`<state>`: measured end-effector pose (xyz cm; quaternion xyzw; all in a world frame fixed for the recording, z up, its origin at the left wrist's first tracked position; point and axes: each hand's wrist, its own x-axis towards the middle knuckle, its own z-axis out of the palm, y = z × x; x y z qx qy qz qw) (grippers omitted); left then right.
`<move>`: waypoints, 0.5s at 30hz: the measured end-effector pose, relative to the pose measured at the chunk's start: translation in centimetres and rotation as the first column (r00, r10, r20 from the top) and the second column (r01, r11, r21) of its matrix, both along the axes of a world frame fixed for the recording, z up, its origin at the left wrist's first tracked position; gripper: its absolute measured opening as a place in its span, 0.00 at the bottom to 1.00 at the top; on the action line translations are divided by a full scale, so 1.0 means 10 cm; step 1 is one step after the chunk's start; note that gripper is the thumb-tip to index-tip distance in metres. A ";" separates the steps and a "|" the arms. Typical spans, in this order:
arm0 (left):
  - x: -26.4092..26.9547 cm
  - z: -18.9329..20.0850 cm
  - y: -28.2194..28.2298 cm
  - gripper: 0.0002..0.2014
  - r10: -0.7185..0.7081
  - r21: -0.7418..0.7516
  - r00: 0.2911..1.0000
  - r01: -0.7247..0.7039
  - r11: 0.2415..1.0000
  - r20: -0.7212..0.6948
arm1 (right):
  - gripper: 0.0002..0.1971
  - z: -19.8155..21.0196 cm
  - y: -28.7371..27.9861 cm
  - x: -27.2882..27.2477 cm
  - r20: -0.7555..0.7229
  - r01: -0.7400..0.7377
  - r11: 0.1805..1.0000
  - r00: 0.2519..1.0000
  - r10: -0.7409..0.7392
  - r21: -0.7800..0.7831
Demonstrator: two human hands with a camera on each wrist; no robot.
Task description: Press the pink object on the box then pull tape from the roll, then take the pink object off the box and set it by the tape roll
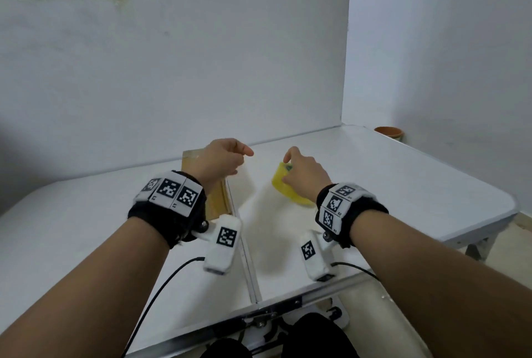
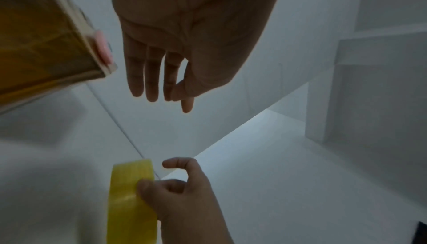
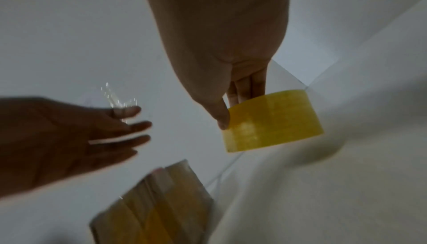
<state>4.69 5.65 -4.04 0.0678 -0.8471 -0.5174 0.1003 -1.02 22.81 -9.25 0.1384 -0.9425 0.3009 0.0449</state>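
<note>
Tape roll (image 3: 272,120) gripped by right hand (image 1: 305,173), left hand (image 1: 221,160) apart.

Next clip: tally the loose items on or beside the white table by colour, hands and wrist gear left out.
Yellow: 1, the yellow roll of adhesive tape, held by the right hand.
Brown: 1, the flat brown tape-wrapped cardboard parcel, lying below the left hand, which holds nothing.
Terracotta orange: 1, the terracotta pot beyond the table's far right edge.
Total: 3
</note>
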 end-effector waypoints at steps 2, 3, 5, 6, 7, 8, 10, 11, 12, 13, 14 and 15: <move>-0.05 0.08 -0.09 0.15 -0.007 0.029 1.000 0.006 1.000 0.020 | 0.17 -0.03 -0.05 -0.12 -0.080 -0.009 0.986 0.997 0.023 0.164; -0.07 0.10 -0.14 0.16 -0.016 0.065 0.999 0.014 0.998 0.035 | 0.17 -0.04 -0.07 -0.18 -0.101 -0.015 0.974 0.994 0.038 0.224; -0.11 0.12 -0.22 0.16 -0.020 0.148 0.999 0.013 0.989 0.042 | 0.19 -0.06 -0.08 -0.30 -0.119 -0.020 0.948 0.991 0.061 0.317; -0.12 0.11 -0.27 0.16 -0.006 0.180 0.999 0.000 0.984 0.037 | 0.19 -0.07 -0.10 -0.36 -0.122 -0.024 0.933 0.990 0.072 0.359; -0.14 0.11 -0.31 0.16 0.012 0.199 0.999 -0.018 0.980 0.031 | 0.20 -0.09 -0.12 -0.42 -0.130 -0.027 0.917 0.988 0.085 0.398; -0.17 0.09 -0.35 0.15 0.027 0.215 0.999 -0.032 0.976 0.027 | 0.20 -0.10 -0.15 -0.47 -0.134 -0.031 0.899 0.986 0.099 0.437; -0.22 0.06 -0.41 0.14 0.042 0.252 0.999 -0.048 0.966 0.027 | 0.21 -0.14 -0.21 -0.57 -0.138 -0.045 0.868 0.982 0.129 0.495; -0.25 0.05 -0.44 0.14 0.045 0.279 0.999 -0.050 0.959 0.022 | 0.20 -0.16 -0.24 -0.62 -0.146 -0.048 0.858 0.979 0.141 0.511; -0.28 0.05 -0.46 0.13 0.050 0.308 0.999 -0.051 0.950 0.011 | 0.19 -0.18 -0.27 -0.66 -0.153 -0.047 0.850 0.977 0.149 0.524; -0.30 0.05 -0.49 0.13 0.059 0.331 0.998 -0.056 0.942 0.000 | 0.18 -0.21 -0.29 -0.69 -0.159 -0.045 0.845 0.975 0.153 0.533; -0.32 0.05 -0.52 0.13 0.068 0.354 0.998 -0.060 0.933 -0.010 | 0.17 -0.24 -0.31 -0.72 -0.161 -0.040 0.844 0.976 0.149 0.536; -0.34 0.06 -0.54 0.14 0.074 0.379 0.997 -0.061 0.923 -0.018 | 0.16 -0.27 -0.32 -0.76 -0.154 -0.038 0.844 0.978 0.142 0.534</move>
